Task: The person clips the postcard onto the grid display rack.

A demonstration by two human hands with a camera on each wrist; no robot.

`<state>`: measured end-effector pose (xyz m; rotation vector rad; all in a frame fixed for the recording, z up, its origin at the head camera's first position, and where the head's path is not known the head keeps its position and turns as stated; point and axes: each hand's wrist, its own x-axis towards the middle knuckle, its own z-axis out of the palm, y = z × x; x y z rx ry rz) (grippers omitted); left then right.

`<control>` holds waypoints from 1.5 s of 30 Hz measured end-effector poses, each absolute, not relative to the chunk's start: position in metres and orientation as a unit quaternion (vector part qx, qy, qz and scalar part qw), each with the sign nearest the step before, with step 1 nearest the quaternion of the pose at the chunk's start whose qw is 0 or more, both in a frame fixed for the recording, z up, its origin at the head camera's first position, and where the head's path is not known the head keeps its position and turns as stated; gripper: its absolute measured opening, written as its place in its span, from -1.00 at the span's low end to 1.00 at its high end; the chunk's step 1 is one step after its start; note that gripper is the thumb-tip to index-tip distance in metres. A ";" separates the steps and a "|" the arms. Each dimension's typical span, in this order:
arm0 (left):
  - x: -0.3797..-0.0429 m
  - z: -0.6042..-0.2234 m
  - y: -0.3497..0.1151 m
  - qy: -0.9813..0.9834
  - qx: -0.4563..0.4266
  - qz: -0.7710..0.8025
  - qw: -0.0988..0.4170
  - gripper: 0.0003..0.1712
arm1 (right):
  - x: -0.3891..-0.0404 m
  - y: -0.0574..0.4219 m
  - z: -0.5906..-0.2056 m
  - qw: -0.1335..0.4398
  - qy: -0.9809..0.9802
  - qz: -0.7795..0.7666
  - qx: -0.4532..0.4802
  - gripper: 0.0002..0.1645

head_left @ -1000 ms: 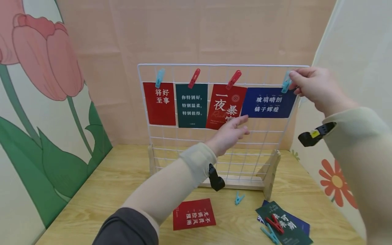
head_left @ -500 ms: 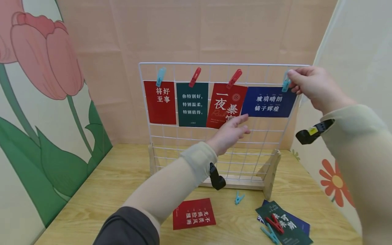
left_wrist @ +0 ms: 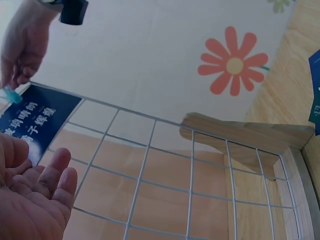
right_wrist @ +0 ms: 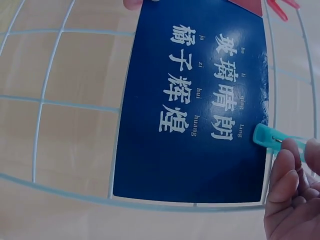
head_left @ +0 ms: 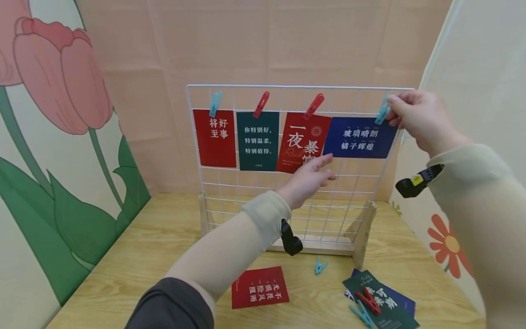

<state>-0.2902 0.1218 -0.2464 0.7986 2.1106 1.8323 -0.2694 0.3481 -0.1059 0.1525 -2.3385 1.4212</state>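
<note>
A blue card (right_wrist: 192, 100) with white characters hangs at the right end of the top row on a white wire grid (head_left: 296, 183). At its upper right edge, my right hand (head_left: 429, 119) pinches a light blue clothespin (right_wrist: 270, 137) whose tip lies over the card. My left hand (head_left: 306, 183) reaches across the grid to the card's lower left corner, which sits between thumb and fingertip in the left wrist view; its other fingers are loosely extended. Left of it hang a red card (head_left: 306, 137), a green card (head_left: 258, 157) and another red card (head_left: 214, 151), each under a clothespin.
The grid stands in a wooden base (head_left: 363, 233) on the wooden table (head_left: 164, 256). In front lie a red card (head_left: 267, 294), a light blue clothespin (head_left: 319, 266) and a green card (head_left: 384, 285) overlapping others, with red and blue clothespins on top.
The clothespin in my right hand has tilted, its lower end shifting slightly left along the blue card's top edge. My left hand keeps its place.
</note>
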 end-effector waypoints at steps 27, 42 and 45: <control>-0.270 -0.300 0.034 0.741 0.289 0.596 0.108 -0.54 | -0.215 0.336 -0.191 0.305 -0.862 0.402 0.047 -0.40; -0.259 -0.366 -0.012 0.782 0.215 0.579 0.079 -0.53 | -0.206 0.315 -0.297 0.198 -0.900 0.382 0.068 -0.38; -0.256 -0.378 -0.018 0.788 0.203 0.575 0.081 -0.52 | -0.205 0.309 -0.314 0.172 -0.901 0.393 0.057 -0.36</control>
